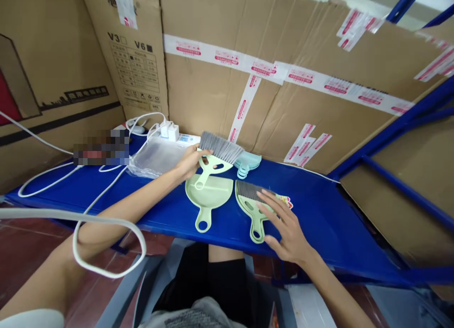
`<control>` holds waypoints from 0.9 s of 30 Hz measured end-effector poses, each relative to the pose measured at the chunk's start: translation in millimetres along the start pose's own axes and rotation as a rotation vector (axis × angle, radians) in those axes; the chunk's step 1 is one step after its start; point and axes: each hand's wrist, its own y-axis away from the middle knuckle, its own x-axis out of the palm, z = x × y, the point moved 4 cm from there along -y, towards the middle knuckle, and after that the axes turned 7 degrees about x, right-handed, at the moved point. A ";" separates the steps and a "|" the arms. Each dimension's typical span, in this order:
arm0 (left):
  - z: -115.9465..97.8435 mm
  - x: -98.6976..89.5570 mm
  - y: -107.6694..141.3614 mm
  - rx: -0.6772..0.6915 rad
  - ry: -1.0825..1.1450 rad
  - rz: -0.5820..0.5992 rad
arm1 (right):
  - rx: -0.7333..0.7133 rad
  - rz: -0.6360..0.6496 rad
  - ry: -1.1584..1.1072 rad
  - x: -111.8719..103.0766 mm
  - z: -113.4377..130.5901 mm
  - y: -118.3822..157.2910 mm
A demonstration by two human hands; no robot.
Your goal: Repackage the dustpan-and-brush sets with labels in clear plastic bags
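My left hand [193, 162] grips a light green hand brush [214, 164] with grey bristles, held over the upper part of a green dustpan [209, 193]. That dustpan lies on the blue table with its ring handle toward me. To its right, a second green brush [252, 207] rests in another green dustpan, handles toward me. Over this set's right side is my right hand [285, 228], fingers spread; whether the fingertips touch the brush cannot be told. A small colourful sticker [285, 201] shows just beyond the fingers.
Light blue dustpans [250, 161] lie at the back of the blue table [319, 214]. Clear plastic bags [159, 155], a power strip [187, 138] with white plugs and looping white cables are at the left. Cardboard [213, 91] walls the back; a blue metal frame [400, 186] stands right.
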 end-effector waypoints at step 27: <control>24.5 22.0 20.4 0.119 -0.364 0.567 | 0.753 -0.279 -1.456 61.8 -62.6 -94.3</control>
